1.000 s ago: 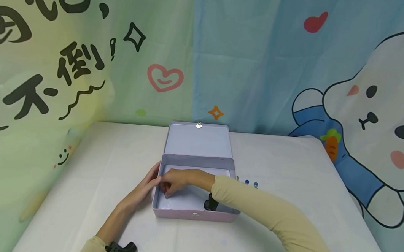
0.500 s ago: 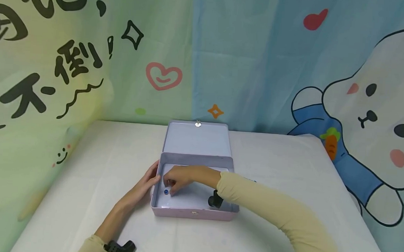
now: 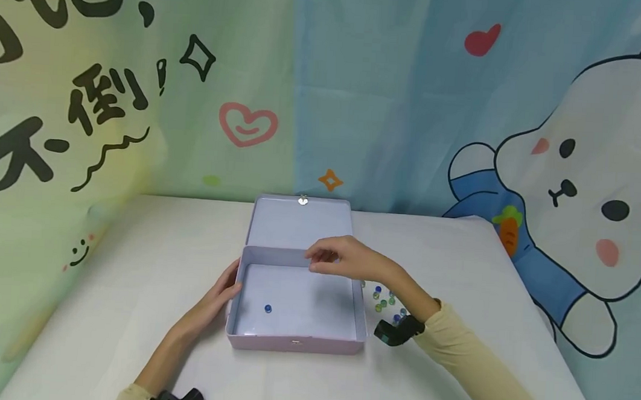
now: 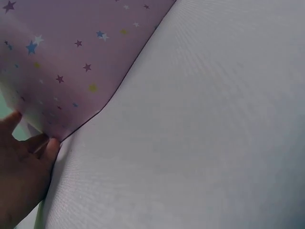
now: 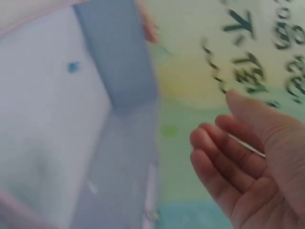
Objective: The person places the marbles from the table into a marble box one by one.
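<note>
A lilac tin box [image 3: 269, 343] stands with its hinged lid [image 3: 300, 223] raised at the back. One blue marble [image 3: 268, 309] lies on its floor, left of the middle; the right wrist view shows this marble [image 5: 73, 67] as a blurred spot. My left hand [image 3: 220, 291] rests against the box's left side, fingers along the outer wall; in the left wrist view its fingertips touch the star-printed side [image 4: 71, 57]. Above the back right of the box hovers my right hand [image 3: 345, 257]. Its fingers [image 5: 217, 176] bend loosely with nothing in them.
Several blue and green marbles [image 3: 378, 307] lie on the white table [image 3: 453, 267] just right of the box, partly behind the right forearm. A printed curtain [image 3: 358, 105] hangs behind the table. Each wrist wears a black camera [image 3: 399, 331].
My right hand has let go of the blue marble at the box's left and moved right and up. My left hand keeps its place on the box. The head view has shifted slightly.
</note>
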Demonstrator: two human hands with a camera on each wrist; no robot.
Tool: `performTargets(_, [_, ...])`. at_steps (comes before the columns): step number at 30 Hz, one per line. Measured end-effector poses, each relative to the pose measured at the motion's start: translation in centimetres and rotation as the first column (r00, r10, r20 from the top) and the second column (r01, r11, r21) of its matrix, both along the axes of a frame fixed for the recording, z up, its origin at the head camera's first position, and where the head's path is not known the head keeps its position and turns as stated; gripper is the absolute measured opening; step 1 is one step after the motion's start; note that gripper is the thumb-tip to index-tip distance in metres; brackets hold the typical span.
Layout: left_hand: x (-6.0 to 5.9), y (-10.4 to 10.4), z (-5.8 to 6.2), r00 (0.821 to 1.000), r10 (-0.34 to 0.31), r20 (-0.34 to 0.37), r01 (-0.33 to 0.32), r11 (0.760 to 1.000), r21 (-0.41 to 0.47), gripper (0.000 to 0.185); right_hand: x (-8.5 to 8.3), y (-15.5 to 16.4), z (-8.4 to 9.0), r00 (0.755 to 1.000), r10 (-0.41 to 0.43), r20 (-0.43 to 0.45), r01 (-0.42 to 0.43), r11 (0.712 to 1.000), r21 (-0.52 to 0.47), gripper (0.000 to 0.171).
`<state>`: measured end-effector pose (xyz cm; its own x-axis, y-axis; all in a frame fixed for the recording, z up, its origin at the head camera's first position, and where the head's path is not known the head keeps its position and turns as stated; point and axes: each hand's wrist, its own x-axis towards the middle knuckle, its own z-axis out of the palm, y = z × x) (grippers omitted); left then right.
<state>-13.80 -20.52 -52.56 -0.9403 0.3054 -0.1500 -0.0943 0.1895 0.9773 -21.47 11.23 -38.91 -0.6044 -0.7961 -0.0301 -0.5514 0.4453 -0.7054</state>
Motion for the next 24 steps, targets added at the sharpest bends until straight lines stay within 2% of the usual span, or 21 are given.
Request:
performTargets(3, [0.2, -0.4, 0.1, 1.0, 0.003, 0.005, -0.003, 1.0, -0.006, 0.061, 0.6, 2.2, 0.7, 0.991, -0.105, -0.08, 0.101, 0.993, -0.058, 0.026])
performTargets(6, [0.2, -0.4, 0.1, 1.0, -0.015, -0.003, 0.015, 1.0, -0.002, 0.06, 1.2, 4.5, 0.9, 0.96, -0.251, -0.125, 0.243, 0.967, -0.079, 0.024])
performTargets(8, [0.1, -0.4, 0.2, 1.0, -0.024, -0.006, 0.024, 1.0, -0.003, 0.06, 1.5, 6.0, 0.5, 0.917, -0.374, -0.139, 0.367, 0.927, -0.071, 0.022])
performTargets(10, [0.1, -0.3, 0.2, 1.0, -0.025, -0.009, 0.025, 1.0, -0.005, 0.059, 1.8, 7.3, -0.5, 0.861, -0.489, -0.141, 0.489, 0.872, -0.038, 0.02])
performTargets(12, [0.2, -0.4, 0.2, 1.0, -0.023, -0.008, 0.023, 1.0, -0.008, 0.06, 2.1, 8.6, -1.9, 0.812, -0.565, -0.149, 0.574, 0.819, 0.019, 0.018])
performTargets(14, [0.0, -0.4, 0.3, 1.0, -0.021, -0.014, 0.021, 1.0, -0.008, 0.06, 2.3, 9.9, -3.3, 0.785, -0.598, -0.162, 0.615, 0.784, 0.082, 0.016])
performTargets(16, [-0.1, -0.3, 0.4, 1.0, -0.025, -0.012, 0.025, 1.0, -0.006, 0.06, 2.7, 11.1, -4.6, 0.781, -0.6, -0.171, 0.622, 0.771, 0.134, 0.014])
performTargets(18, [-0.2, -0.3, 0.4, 0.999, -0.034, -0.01, 0.034, 0.999, 0.001, 0.06, 3.3, 12.2, -5.9, 0.787, -0.592, -0.176, 0.616, 0.77, 0.163, 0.012])
performTargets(24, [0.0, -0.4, 0.2, 1.0, -0.031, 0.004, 0.031, 0.999, 0.015, 0.059, 5.0, 14.3, -8.4, 0.826, -0.543, -0.147, 0.563, 0.806, 0.184, 0.011])
